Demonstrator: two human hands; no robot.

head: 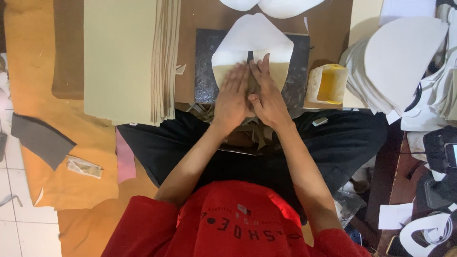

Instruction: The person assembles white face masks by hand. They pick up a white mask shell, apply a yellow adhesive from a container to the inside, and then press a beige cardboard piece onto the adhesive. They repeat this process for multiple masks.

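Both hands lie flat and open, fingers stretched, holding nothing. The left hand (pixel 232 97) presses palm-down on the tan lower part of a cut piece (pixel 252 45), and the right hand (pixel 266 95) lies just beside it, thumbs meeting at the middle. Laid this way, they seem to smooth the piece and hold it against what is under it.

The piece is white above, coming to a rounded point at the far side, and tan near the hands. It rests on a dark slab (pixel 204 66) whose near edge meets the person's lap; the slab looks like a firm base for pressing.

At the slab's right edge stands a yellow tub (pixel 332 83), within easy reach of the right hand; what it holds I cannot tell. Beyond it, at the right, a stack of white curved pieces (pixel 395 62) leans fanned out. Left of the slab a pile of cream sheets (pixel 124 57) lies squared, its edges layered. On the orange mat (pixel 38 71) at the far left lies a dark grey scrap (pixel 40 138).
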